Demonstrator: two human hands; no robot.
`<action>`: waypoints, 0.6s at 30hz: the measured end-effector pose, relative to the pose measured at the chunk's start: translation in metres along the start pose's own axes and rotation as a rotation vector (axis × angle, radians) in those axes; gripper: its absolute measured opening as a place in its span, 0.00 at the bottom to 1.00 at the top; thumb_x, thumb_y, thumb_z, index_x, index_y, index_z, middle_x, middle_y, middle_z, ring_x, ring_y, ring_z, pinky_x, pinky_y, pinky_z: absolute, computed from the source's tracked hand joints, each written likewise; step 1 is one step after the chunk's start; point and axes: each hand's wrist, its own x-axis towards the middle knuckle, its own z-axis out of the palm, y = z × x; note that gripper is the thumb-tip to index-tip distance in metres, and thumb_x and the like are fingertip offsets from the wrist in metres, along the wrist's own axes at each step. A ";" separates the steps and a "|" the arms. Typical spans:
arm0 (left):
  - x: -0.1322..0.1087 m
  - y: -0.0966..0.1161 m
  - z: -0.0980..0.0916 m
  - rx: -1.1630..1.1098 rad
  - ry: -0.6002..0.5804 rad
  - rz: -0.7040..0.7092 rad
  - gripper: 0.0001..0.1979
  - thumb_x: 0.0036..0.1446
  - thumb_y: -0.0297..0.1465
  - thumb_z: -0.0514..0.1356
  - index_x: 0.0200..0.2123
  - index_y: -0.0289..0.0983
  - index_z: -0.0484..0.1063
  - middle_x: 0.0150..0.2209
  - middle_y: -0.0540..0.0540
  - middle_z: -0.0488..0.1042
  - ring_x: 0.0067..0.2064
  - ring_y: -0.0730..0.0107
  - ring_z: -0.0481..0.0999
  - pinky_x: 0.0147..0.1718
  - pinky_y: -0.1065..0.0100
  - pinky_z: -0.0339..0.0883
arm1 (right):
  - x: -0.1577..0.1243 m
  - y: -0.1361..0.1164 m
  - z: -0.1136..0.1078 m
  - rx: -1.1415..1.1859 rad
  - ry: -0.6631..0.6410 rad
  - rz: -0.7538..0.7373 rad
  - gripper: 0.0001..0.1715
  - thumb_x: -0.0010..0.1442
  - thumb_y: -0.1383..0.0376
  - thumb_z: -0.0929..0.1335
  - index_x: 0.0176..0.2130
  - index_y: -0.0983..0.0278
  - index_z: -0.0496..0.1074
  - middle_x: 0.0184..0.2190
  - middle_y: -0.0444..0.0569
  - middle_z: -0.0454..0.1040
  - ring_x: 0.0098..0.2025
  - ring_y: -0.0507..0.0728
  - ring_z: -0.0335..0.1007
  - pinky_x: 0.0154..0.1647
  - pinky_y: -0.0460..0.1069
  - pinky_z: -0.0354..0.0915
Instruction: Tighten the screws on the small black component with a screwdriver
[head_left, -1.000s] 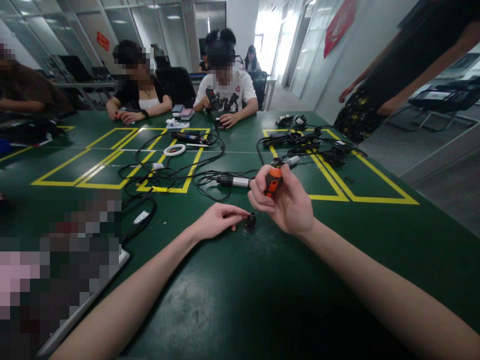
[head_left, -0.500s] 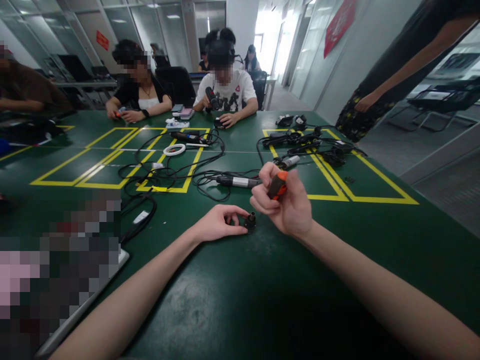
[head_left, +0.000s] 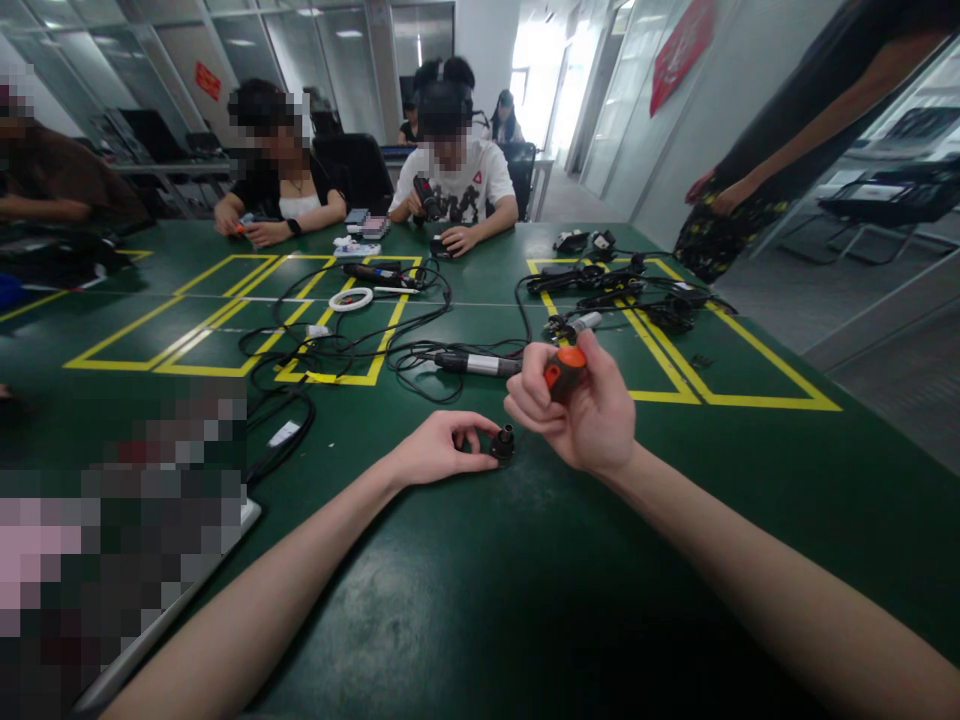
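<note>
My left hand [head_left: 444, 447] rests low over the green table. Its thumb and fingertips pinch a small black round part [head_left: 502, 444] with a short metal tube standing up from it. To the right and a little higher, my right hand [head_left: 581, 400] is wrapped round a screwdriver [head_left: 566, 374] with an orange and dark grey handle. Only the handle shows; its shaft is hidden behind the fingers. The screwdriver is apart from the black part. Just beyond my right hand lies a black soldering-iron-like tool [head_left: 476, 364] with a silver band and a cable.
Tangled black cables [head_left: 330, 345] and a white ring [head_left: 351, 299] lie on the table [head_left: 420, 600] among yellow tape lines. More cables [head_left: 600, 285] lie at the far right. A pixelated laptop-like object [head_left: 251, 512] is at the left. Co-workers [head_left: 454, 190] sit opposite; another person [head_left: 795, 150] stands at right.
My right hand has turned slightly, so the end of the screwdriver handle faces me more. It has shifted a little right and down. My left hand stays on the black part.
</note>
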 end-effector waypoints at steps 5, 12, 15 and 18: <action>0.000 0.001 0.000 -0.002 0.000 -0.012 0.24 0.50 0.38 0.73 0.50 0.34 0.82 0.26 0.53 0.74 0.28 0.75 0.64 0.31 0.71 0.56 | -0.002 0.002 -0.003 0.050 -0.036 -0.025 0.31 0.62 0.36 0.69 0.31 0.59 0.64 0.15 0.30 0.45 0.16 0.45 0.32 0.17 0.42 0.41; -0.001 0.003 0.000 0.007 -0.009 -0.002 0.26 0.51 0.38 0.72 0.52 0.33 0.81 0.26 0.53 0.73 0.29 0.75 0.63 0.31 0.71 0.56 | 0.002 0.000 -0.001 0.005 -0.007 -0.026 0.30 0.64 0.40 0.70 0.28 0.61 0.67 0.16 0.36 0.56 0.16 0.46 0.44 0.16 0.42 0.44; 0.000 0.001 0.000 0.006 -0.002 0.000 0.26 0.51 0.38 0.72 0.52 0.33 0.82 0.27 0.53 0.73 0.29 0.75 0.64 0.31 0.71 0.55 | 0.003 0.000 0.001 0.037 -0.009 -0.010 0.35 0.67 0.39 0.68 0.23 0.63 0.65 0.15 0.36 0.51 0.16 0.46 0.41 0.15 0.42 0.42; 0.001 0.000 0.000 -0.001 0.002 0.001 0.24 0.50 0.38 0.73 0.49 0.32 0.82 0.26 0.54 0.73 0.28 0.75 0.64 0.31 0.70 0.55 | 0.002 0.002 0.001 0.061 -0.048 0.019 0.39 0.67 0.38 0.66 0.20 0.63 0.61 0.13 0.35 0.47 0.15 0.45 0.37 0.15 0.43 0.39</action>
